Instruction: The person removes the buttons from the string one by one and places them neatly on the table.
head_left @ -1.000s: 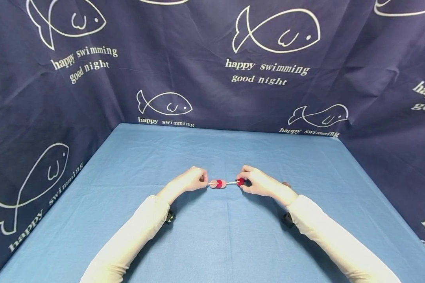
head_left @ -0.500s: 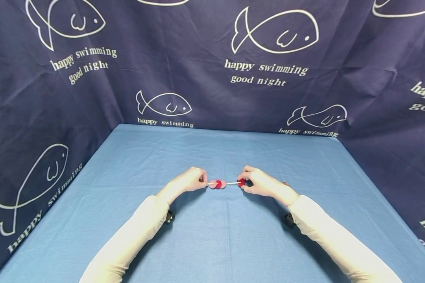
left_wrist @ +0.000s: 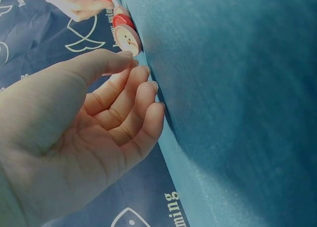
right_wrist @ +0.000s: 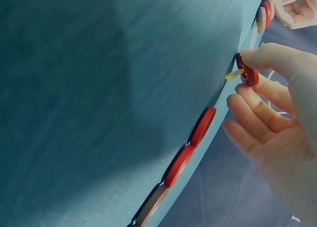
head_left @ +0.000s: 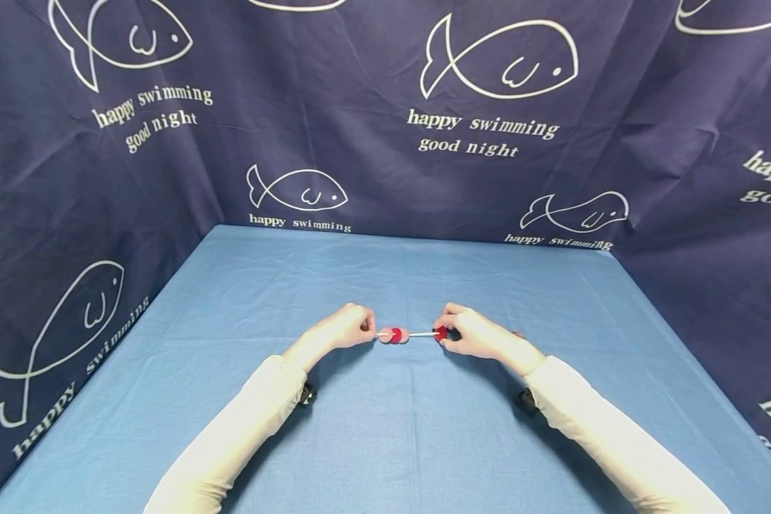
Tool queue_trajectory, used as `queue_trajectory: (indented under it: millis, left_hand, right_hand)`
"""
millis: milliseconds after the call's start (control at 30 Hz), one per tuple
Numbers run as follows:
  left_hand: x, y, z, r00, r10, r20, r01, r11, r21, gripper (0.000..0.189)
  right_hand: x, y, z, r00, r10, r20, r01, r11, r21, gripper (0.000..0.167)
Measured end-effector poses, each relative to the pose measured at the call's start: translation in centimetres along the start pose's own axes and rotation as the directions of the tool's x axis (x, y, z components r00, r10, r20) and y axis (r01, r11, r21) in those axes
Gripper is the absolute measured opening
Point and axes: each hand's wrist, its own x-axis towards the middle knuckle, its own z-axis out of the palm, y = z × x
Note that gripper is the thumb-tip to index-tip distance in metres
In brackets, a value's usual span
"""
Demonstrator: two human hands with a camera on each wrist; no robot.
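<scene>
In the head view, my left hand (head_left: 349, 326) pinches one end of a white string (head_left: 422, 334) between thumb and fingertips. Beside it, a pink button (head_left: 385, 335), a red button (head_left: 395, 335) and another pink button (head_left: 405, 335) sit together on the string. My right hand (head_left: 474, 332) pinches a separate red button (right_wrist: 251, 77) between thumb and index finger. A yellow tip (right_wrist: 232, 75) pokes out of that button in the right wrist view. The string runs taut between the button group and this red button. In the left wrist view, the fingertips hide the string's end.
Near my right wrist, two red buttons (right_wrist: 203, 127) and a brownish button (right_wrist: 151, 206) lie in a row on the blue cloth (head_left: 385, 442). A dark printed curtain (head_left: 373, 107) rises behind and at both sides of the table.
My right hand has shifted slightly right with the red button, so the bare stretch of string is a little longer. The left hand and its buttons have hardly moved.
</scene>
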Motion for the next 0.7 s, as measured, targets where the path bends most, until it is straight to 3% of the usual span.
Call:
queue_trajectory:
  millis: [700]
  left_hand:
    - [-0.21,0.45,-0.19,1.0,0.003,-0.008,-0.003,1.0,-0.001,0.011]
  right_hand:
    - [-0.88,0.29,-0.39,1.0,0.014,-0.009,-0.014,1.0,-0.015,0.015]
